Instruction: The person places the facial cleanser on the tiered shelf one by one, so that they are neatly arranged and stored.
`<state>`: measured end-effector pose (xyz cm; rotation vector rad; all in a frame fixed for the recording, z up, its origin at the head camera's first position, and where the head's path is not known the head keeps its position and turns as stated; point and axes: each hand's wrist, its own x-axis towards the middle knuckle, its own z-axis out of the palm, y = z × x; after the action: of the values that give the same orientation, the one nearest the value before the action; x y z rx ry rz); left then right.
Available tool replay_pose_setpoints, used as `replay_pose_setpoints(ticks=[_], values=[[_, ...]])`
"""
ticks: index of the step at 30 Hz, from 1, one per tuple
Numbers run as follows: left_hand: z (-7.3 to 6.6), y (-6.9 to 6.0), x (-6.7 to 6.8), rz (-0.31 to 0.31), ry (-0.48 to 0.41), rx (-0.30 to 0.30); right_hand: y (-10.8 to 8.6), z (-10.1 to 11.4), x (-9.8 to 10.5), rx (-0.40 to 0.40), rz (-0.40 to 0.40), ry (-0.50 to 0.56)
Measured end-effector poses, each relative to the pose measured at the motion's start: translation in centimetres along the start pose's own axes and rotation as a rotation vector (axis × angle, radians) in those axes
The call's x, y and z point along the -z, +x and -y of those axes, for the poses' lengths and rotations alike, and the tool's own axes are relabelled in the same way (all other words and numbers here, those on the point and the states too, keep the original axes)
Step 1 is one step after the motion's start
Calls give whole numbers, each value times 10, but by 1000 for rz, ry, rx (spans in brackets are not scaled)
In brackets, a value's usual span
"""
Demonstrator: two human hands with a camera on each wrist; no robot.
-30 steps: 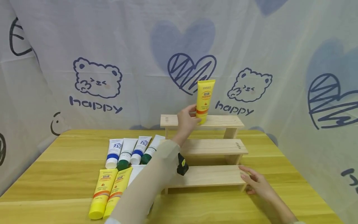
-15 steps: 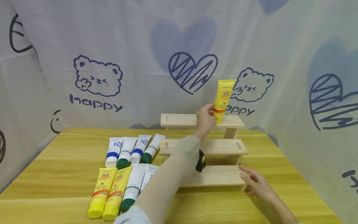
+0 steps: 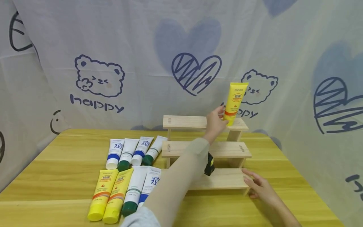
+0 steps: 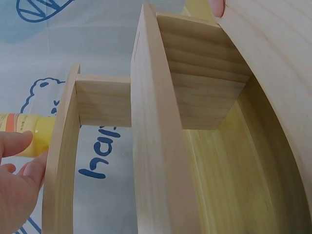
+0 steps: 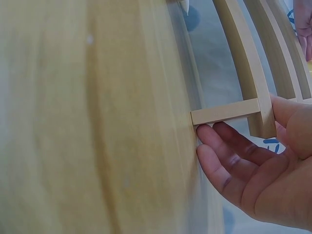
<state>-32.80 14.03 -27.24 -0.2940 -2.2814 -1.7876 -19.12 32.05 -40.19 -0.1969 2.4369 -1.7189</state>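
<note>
A yellow squeeze tube (image 3: pixel 235 100) stands cap down, tilted slightly right, at the right end of the top step of a wooden three-tier display stand (image 3: pixel 198 120). My left hand (image 3: pixel 216 121) pinches it low, near the cap, between thumb and fingers. In the left wrist view the yellow cap (image 4: pixel 45 132) meets the top board's surface. At the bottom step's right end, my right hand (image 3: pixel 261 188) holds the stand. In the right wrist view, the right thumb (image 5: pixel 287 111) lies on the board and the fingers touch the leg (image 5: pixel 224 111).
Left of the stand, several tubes lie in two rows on the wooden table (image 3: pixel 56 176). The front row has two yellow tubes (image 3: pixel 102 194), a green-capped white one (image 3: pixel 136 189) and a blue-banded one (image 3: pixel 150 183). White tubes (image 3: pixel 114 153) form the back row. A printed cloth (image 3: pixel 141 41) hangs behind.
My left hand has carried the yellow tube rightward along the top step, from its middle to its right end. The right hand keeps its place on the stand.
</note>
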Motion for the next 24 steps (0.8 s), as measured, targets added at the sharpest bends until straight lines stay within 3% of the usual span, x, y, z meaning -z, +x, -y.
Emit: replay_pose_setpoints(ticks=[5, 13, 19, 24], values=[[2, -2, 8, -5, -19, 3, 0, 0, 0, -2, 13, 19], [-2, -8, 26, 8, -16, -52, -1, 2, -2, -28, -23, 5], [-7, -16, 44, 91, 49, -64, 0, 1, -3, -33, -34, -1], [-8, -24, 61, 167, 48, -108, 0, 1, -2, -35, -37, -5]])
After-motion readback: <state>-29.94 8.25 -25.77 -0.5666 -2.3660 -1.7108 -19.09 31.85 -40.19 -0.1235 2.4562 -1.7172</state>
